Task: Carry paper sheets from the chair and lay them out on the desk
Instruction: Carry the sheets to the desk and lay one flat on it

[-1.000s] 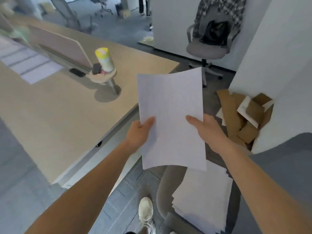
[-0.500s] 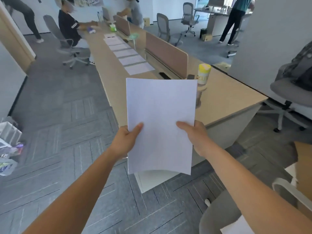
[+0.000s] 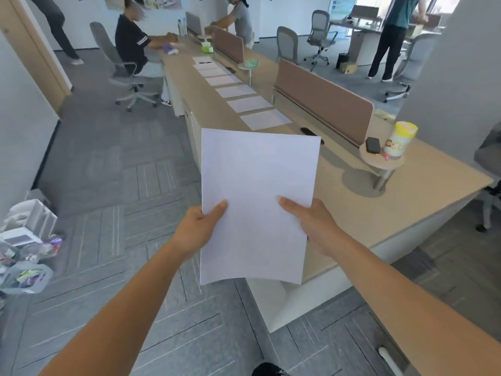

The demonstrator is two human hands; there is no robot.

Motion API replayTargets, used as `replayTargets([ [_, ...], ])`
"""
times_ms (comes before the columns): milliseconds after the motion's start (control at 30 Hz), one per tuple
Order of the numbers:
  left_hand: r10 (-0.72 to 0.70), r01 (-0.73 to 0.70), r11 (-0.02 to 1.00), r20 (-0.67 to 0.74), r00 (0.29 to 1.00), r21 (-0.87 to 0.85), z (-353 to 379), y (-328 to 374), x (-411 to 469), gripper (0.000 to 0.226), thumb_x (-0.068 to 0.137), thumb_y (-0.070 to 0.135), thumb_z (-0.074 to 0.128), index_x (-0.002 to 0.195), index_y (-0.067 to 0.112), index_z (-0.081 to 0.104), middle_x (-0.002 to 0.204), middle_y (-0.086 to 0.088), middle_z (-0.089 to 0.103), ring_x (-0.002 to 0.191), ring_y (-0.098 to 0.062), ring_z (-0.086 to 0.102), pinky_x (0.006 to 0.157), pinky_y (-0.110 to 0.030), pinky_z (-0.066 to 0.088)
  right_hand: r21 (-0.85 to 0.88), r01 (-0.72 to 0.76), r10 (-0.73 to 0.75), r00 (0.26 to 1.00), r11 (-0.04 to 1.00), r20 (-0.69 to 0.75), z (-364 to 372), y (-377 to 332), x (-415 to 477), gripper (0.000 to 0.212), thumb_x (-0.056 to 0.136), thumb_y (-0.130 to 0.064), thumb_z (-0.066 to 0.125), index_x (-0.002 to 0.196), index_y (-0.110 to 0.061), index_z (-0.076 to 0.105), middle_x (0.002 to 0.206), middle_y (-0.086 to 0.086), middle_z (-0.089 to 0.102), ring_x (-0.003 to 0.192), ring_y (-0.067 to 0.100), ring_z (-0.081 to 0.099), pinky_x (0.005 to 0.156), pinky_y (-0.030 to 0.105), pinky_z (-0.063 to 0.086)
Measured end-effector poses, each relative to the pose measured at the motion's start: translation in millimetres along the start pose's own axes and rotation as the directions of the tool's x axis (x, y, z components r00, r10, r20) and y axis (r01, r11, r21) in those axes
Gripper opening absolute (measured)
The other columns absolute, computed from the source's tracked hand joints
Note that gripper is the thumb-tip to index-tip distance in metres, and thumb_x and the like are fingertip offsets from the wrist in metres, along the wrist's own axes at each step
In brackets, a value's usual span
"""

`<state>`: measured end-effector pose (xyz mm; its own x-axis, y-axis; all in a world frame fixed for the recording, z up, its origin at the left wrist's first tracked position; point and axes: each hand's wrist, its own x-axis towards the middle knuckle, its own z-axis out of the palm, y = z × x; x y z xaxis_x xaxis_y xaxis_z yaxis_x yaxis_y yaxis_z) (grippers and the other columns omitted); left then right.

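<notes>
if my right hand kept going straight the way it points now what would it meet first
The right hand pinches the white paper sheet, which lies across its line. Past that, probably the bare top of the long light-wood desk, short of the row of laid-out sheets; depth is unclear.

White paper sheets between left hand and right hand, above the desk edge.

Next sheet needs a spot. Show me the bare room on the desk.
Bare: the desk top between the nearest laid sheet and the near end, left of the round stand. Crowded: the sheet row beyond, along the divider.
</notes>
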<state>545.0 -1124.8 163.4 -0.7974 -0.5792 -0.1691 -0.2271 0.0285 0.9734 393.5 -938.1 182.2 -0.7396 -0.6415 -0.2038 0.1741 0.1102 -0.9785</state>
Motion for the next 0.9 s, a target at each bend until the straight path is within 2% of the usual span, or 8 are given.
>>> replayTargets([
  [133, 0.001, -0.002, 0.999, 0.016, 1.0, 0.043, -31, -6, 62, 0.033, 0.1, 0.04, 0.053, 0.094, 0.016, 0.075, 0.086, 0.009, 0.078, 0.079, -0.008, 0.074, 0.061, -0.016, 0.053, 0.073, 0.021, -0.021, 1.0, 0.997, 0.005, 28, -1, 64, 0.03, 0.09, -0.027, 0.071, 0.116, -0.012, 0.07, 0.109, 0.001, 0.075, 0.101, 0.019, 0.072, 0.089, 0.036, 0.057],
  [267, 0.009, -0.01, 0.999, 0.004, 1.0, 0.041, -62, -2, 147, 0.029, 0.099, 0.039, 0.056, 0.093, 0.018, 0.075, 0.087, 0.007, 0.078, 0.082, -0.011, 0.074, 0.065, -0.021, 0.056, 0.109, 0.021, -0.013, 0.998, 0.994, -0.068, 53, -1, 160, 0.022, 0.091, -0.029, 0.07, 0.108, -0.016, 0.073, 0.107, 0.0, 0.076, 0.102, 0.02, 0.071, 0.099, 0.046, 0.052],
  [400, -0.037, 0.038, 0.998, -0.018, 0.999, 0.05, -100, 16, 240, 0.026, 0.091, 0.042, 0.067, 0.098, 0.018, 0.074, 0.098, 0.002, 0.077, 0.091, -0.017, 0.074, 0.084, -0.036, 0.058, 0.081, 0.018, -0.01, 0.995, 0.997, -0.103, 80, -16, 250, 0.02, 0.087, -0.038, 0.073, 0.096, -0.02, 0.077, 0.101, 0.0, 0.077, 0.099, 0.024, 0.072, 0.098, 0.052, 0.052],
  [500, -0.067, 0.068, 0.997, 0.04, 0.997, -0.039, -128, 36, 303, 0.038, 0.079, 0.037, 0.078, 0.106, 0.011, 0.072, 0.107, -0.005, 0.076, 0.102, -0.028, 0.072, 0.092, -0.045, 0.056, 0.078, 0.053, -0.044, 0.992, 0.996, -0.115, 93, -34, 308, 0.026, 0.078, -0.044, 0.074, 0.09, -0.021, 0.079, 0.104, 0.011, 0.075, 0.102, 0.036, 0.069, 0.096, 0.059, 0.051],
  [600, -0.041, 0.061, 0.982, 0.116, 0.992, -0.177, -150, 49, 362, 0.033, 0.076, 0.022, 0.071, 0.107, 0.011, 0.069, 0.107, -0.003, 0.076, 0.101, -0.023, 0.072, 0.088, -0.037, 0.059, 0.083, 0.093, -0.081, 0.987, 0.992, -0.138, 102, -47, 355, 0.015, 0.088, -0.031, 0.073, 0.088, -0.017, 0.078, 0.101, 0.009, 0.076, 0.1, 0.032, 0.071, 0.095, 0.053, 0.054],
  [733, 0.019, 0.013, 0.987, 0.191, 0.981, -0.16, -165, 56, 438, 0.022, 0.086, 0.01, 0.068, 0.108, 0.01, 0.069, 0.104, 0.0, 0.077, 0.093, -0.016, 0.073, 0.077, -0.026, 0.059, 0.081, 0.128, -0.112, 0.978, 0.989, -0.179, 117, -55, 409, 0.012, 0.091, -0.02, 0.067, 0.095, -0.012, 0.074, 0.096, 0.003, 0.077, 0.092, 0.022, 0.073, 0.085, 0.04, 0.057],
  [800, 0.054, -0.025, 0.99, 0.206, 0.977, -0.141, -169, 55, 485, 0.03, 0.085, 0.018, 0.074, 0.113, 0.008, 0.069, 0.108, -0.003, 0.076, 0.096, -0.017, 0.073, 0.08, -0.029, 0.058, 0.068, 0.148, -0.13, 0.967, 0.987, -0.218, 126, -59, 439, 0.017, 0.091, -0.02, 0.067, 0.099, -0.007, 0.074, 0.1, 0.007, 0.076, 0.094, 0.025, 0.073, 0.084, 0.04, 0.058],
  [900, 0.071, -0.038, 0.99, 0.244, 0.967, -0.136, -176, 55, 551, 0.044, 0.074, 0.042, 0.085, 0.105, 0.012, 0.074, 0.109, -0.007, 0.075, 0.102, -0.029, 0.071, 0.089, -0.045, 0.057, 0.02, 0.165, -0.15, 0.938, 0.986, -0.313, 138, -65, 475, 0.014, 0.093, -0.02, 0.066, 0.1, -0.011, 0.074, 0.103, 0.003, 0.076, 0.095, 0.024, 0.073, 0.085, 0.039, 0.059],
])
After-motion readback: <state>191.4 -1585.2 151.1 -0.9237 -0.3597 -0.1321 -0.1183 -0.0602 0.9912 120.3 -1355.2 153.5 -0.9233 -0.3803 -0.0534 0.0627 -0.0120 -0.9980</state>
